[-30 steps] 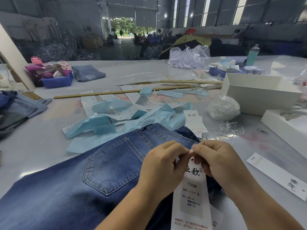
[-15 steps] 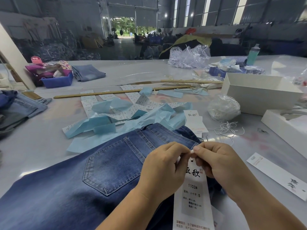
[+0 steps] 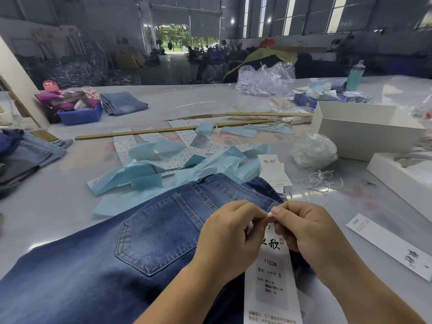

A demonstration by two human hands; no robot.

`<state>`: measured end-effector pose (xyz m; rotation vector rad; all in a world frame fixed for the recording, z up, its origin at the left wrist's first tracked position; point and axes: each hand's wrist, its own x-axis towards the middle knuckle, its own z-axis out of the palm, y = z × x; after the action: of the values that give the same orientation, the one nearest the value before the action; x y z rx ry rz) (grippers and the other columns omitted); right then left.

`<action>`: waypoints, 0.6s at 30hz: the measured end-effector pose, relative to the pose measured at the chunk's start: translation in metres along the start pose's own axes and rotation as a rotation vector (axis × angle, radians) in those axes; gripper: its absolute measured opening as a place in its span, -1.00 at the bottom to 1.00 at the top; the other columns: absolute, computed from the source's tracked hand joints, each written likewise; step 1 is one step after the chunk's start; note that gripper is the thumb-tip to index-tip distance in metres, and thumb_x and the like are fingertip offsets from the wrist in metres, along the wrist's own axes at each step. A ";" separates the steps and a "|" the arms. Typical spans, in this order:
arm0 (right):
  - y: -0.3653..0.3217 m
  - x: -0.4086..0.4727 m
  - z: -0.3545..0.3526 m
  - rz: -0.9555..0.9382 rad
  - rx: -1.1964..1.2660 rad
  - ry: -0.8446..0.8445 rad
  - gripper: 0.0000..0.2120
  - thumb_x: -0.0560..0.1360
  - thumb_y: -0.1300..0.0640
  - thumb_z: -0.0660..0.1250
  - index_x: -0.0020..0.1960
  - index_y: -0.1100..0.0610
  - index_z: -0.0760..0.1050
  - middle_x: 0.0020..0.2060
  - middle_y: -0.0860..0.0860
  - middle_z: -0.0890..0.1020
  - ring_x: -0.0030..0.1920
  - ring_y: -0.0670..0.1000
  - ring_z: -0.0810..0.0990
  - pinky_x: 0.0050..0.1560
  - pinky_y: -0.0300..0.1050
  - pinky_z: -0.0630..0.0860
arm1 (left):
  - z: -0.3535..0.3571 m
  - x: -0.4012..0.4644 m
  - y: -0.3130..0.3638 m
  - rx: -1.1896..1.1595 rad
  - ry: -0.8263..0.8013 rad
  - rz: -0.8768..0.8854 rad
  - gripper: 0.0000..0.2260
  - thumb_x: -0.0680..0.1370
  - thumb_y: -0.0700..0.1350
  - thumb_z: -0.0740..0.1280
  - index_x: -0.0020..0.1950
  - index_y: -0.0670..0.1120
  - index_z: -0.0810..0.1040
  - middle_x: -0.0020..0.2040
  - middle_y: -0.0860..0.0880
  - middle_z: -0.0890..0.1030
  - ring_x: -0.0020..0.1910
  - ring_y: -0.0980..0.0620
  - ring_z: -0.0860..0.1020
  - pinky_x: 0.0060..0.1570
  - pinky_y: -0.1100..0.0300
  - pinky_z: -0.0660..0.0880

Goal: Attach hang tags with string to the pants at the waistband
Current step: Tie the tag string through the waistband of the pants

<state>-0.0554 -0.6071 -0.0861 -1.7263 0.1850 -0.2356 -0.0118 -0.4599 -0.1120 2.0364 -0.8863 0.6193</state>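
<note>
**A:** Now, what has changed over the last second?

**B:** Very little. Both hands have stayed together over the waistband of the blue pants (image 3: 145,249), which lie back pocket up on the table (image 3: 46,202). The left hand (image 3: 230,239) and right hand (image 3: 304,232) still meet fingertip to fingertip, pinching something small and white between them. It is probably the string, but it is too small to tell.

**A:** And the hang tag?

**B:** The hang tag (image 3: 271,274) hangs below the fingers, lying over the pants. It has slid slightly lower, so more of its print shows.

**A:** What does that mean for the task?

**B:** I judge the fastening is mid-step, not yet done. Loose strings (image 3: 322,181) lie well apart, to the right.
</note>
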 end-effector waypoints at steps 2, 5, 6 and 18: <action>0.002 0.000 0.000 -0.004 0.002 0.020 -0.69 0.57 0.21 0.31 -0.34 0.14 0.62 -0.52 0.00 0.51 -0.57 -0.13 0.34 -0.54 -0.37 0.28 | 0.000 0.000 0.000 0.006 -0.014 -0.003 -0.85 0.57 -0.07 0.32 -0.08 -0.07 0.66 -0.26 0.11 0.58 -0.31 0.21 0.38 -0.33 0.19 0.45; 0.004 0.000 0.001 -0.019 -0.019 0.021 -0.70 0.57 0.20 0.31 -0.32 0.16 0.61 -0.52 -0.01 0.51 -0.56 -0.13 0.35 -0.53 -0.37 0.29 | -0.001 -0.001 0.001 0.007 -0.023 -0.004 -0.89 0.55 -0.12 0.35 -0.07 -0.08 0.67 -0.23 0.11 0.60 -0.28 0.16 0.47 -0.30 0.22 0.47; 0.004 0.000 0.001 -0.028 -0.032 0.018 -0.71 0.57 0.19 0.31 -0.31 0.15 0.61 -0.52 -0.01 0.52 -0.56 -0.13 0.35 -0.53 -0.37 0.29 | -0.001 -0.001 0.000 0.005 -0.023 -0.003 -0.89 0.55 -0.12 0.35 -0.06 -0.08 0.67 -0.24 0.10 0.61 -0.27 0.15 0.49 -0.29 0.20 0.48; 0.009 -0.001 -0.005 -0.103 -0.173 -0.048 -0.70 0.60 0.18 0.28 -0.30 0.15 0.56 -0.52 -0.05 0.48 -0.54 -0.17 0.35 -0.49 -0.38 0.28 | -0.001 0.001 -0.008 -0.266 -0.103 -0.173 -0.96 0.50 -0.09 0.47 -0.08 -0.02 0.70 -0.25 0.11 0.66 -0.35 0.20 0.49 -0.30 0.38 0.39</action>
<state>-0.0573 -0.6127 -0.0941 -1.9142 0.0831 -0.2590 -0.0053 -0.4562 -0.1149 1.8902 -0.7954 0.2868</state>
